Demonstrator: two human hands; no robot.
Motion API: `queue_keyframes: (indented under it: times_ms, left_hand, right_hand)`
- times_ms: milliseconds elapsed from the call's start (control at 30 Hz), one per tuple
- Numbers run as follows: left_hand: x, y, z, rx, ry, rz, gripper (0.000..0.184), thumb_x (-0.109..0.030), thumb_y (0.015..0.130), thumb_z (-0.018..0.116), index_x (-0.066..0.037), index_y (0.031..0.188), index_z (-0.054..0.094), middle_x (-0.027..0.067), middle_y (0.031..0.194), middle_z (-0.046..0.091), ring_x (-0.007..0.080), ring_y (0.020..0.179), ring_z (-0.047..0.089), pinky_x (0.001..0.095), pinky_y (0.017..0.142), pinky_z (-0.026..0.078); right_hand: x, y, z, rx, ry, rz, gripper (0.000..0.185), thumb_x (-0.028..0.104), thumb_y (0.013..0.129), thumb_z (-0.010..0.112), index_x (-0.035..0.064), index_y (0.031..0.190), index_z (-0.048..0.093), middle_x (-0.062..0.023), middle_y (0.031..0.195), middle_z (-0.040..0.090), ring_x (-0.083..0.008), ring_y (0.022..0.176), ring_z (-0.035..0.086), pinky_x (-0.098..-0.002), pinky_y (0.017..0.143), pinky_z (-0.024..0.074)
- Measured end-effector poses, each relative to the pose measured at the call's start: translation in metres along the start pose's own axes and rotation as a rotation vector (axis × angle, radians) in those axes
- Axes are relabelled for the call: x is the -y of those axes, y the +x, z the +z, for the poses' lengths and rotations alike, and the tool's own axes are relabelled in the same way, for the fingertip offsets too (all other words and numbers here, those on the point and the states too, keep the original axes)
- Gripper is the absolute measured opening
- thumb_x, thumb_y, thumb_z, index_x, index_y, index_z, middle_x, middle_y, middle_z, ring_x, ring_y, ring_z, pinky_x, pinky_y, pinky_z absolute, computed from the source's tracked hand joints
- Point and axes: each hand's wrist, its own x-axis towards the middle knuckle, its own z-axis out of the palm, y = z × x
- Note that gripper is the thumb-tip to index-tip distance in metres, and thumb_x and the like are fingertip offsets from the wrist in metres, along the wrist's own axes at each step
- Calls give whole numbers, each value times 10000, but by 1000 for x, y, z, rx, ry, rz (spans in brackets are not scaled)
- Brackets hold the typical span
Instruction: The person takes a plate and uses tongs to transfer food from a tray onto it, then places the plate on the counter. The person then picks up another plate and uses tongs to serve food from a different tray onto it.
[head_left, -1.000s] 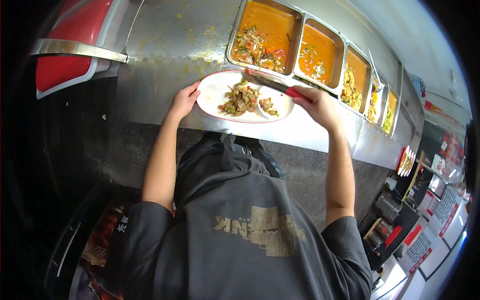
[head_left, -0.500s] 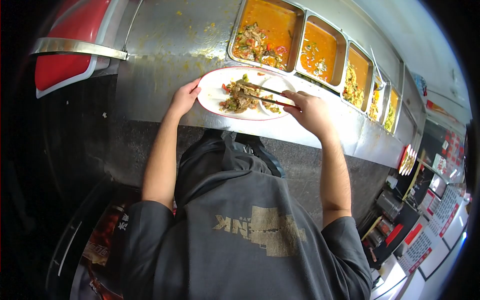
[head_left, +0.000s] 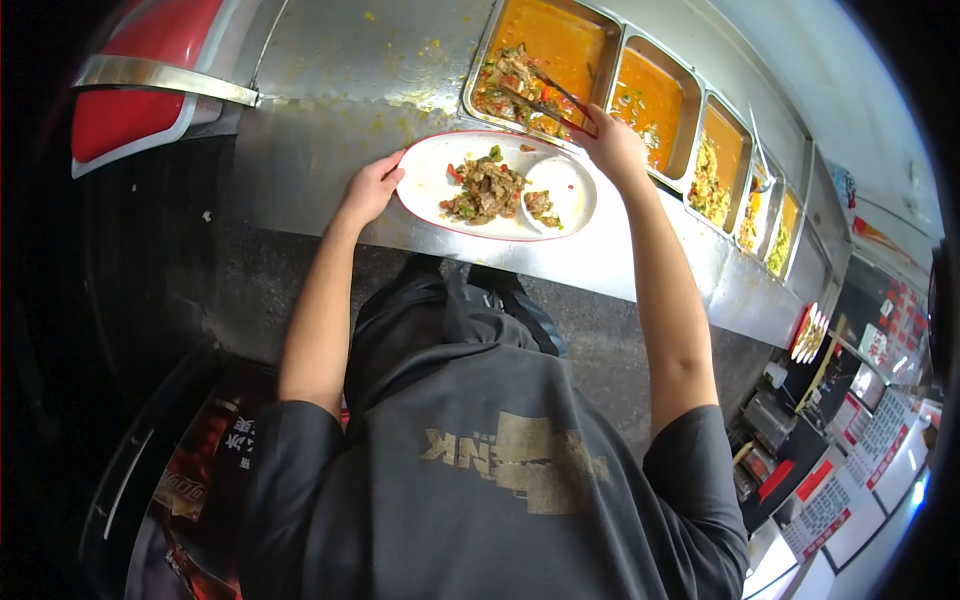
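My left hand (head_left: 372, 188) is closed on the left end of a white oval plate (head_left: 420, 183) with a red rim, which rests on the counter ledge. Cooked meat with green and red pepper pieces (head_left: 486, 190) lies on the plate's middle. At its right side is a white round section (head_left: 572, 192) with a little food in it. My right hand (head_left: 614, 148) grips dark tongs (head_left: 566, 103), whose tips reach into meat and peppers (head_left: 508, 78) in the nearest metal pan (head_left: 612, 62) of orange, oily sauce.
More pans of food, including an orange-sauce pan (head_left: 648, 95) and one with yellowish food (head_left: 712, 180), run off to the right. A utensil (head_left: 757, 150) leans in a farther pan. A red container (head_left: 135, 125) stands at the left behind a metal band (head_left: 165, 82).
My right hand has moved the tongs up from the food on the plate and into the nearest pan. My left hand stays on the plate.
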Motion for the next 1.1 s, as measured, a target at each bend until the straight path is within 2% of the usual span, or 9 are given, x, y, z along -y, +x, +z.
queue_keyframes:
  times_ms: [33, 133, 433, 733, 767, 867, 900, 1033, 1100]
  left_hand:
    - [2, 0, 0, -5, 6, 1, 411, -181, 976, 572, -30, 1356, 538, 149, 1290, 631, 214, 1160, 609, 315, 988, 451]
    - [1, 0, 1, -12, -11, -2, 409, -182, 975, 572, -30, 1354, 540, 151, 1291, 630, 220, 1160, 610, 317, 987, 453]
    - [-3, -3, 1, -25, -17, -30, 394, -169, 971, 574, -30, 1339, 553, 151, 1279, 637, 225, 1153, 613, 320, 986, 454]
    - [-4, -3, 1, -30, -9, -20, 397, -160, 975, 570, -14, 1344, 543, 150, 1283, 635, 219, 1155, 612, 317, 989, 452]
    - [-4, -3, 2, -34, -4, -15, 400, -160, 976, 570, -10, 1346, 540, 150, 1284, 634, 218, 1157, 611, 316, 991, 451]
    - [-9, -4, 0, -19, -6, -11, 408, -160, 977, 571, -7, 1353, 533, 154, 1297, 626, 216, 1170, 606, 315, 999, 446]
    - [-9, -4, -1, -19, 1, -12, 410, -162, 977, 572, -8, 1355, 532, 155, 1300, 624, 216, 1172, 605, 315, 1001, 445]
    - [-11, -5, -2, -16, 27, -12, 417, -173, 979, 571, -12, 1361, 527, 158, 1309, 617, 215, 1178, 602, 314, 1005, 442]
    - [-10, -3, -2, -9, 35, -11, 420, -178, 980, 569, -12, 1363, 524, 158, 1309, 617, 215, 1178, 602, 313, 1005, 441]
  right_hand:
    - [3, 8, 1, 71, -23, 48, 550, 450, 862, 663, 208, 1344, 558, -126, 1146, 671, -288, 1062, 652, -414, 857, 527]
    - [0, 31, 14, 66, -54, 23, 560, 454, 868, 658, 219, 1363, 544, -118, 1208, 651, -283, 1076, 648, -411, 868, 527]
    - [-6, 40, 29, 22, -73, -23, 431, 425, 911, 595, 253, 1306, 598, -82, 1145, 687, -274, 995, 672, -414, 809, 539]
    - [-40, 5, 18, 48, 350, 111, 414, 418, 866, 673, 205, 1222, 681, -95, 917, 733, -242, 854, 703, -354, 787, 525]
    - [-46, 0, 15, 14, 378, 59, 415, 373, 866, 701, 157, 1220, 684, -85, 920, 737, -191, 837, 701, -319, 777, 518]
    - [-65, -15, 12, -15, 604, 77, 413, 320, 873, 713, 90, 1215, 680, -97, 968, 742, -162, 876, 693, -295, 795, 511]
    - [-70, -21, 7, 5, 668, 59, 393, 247, 882, 719, 38, 1211, 672, -95, 1010, 741, -128, 921, 671, -279, 838, 504]
    - [-60, -67, -31, 160, 646, -50, 391, 218, 884, 731, 15, 1211, 663, -82, 1065, 731, -113, 954, 651, -280, 891, 499]
    - [-51, -89, -40, 219, 612, -77, 391, 223, 863, 748, 36, 1199, 673, -118, 1049, 730, -151, 927, 672, -297, 865, 515]
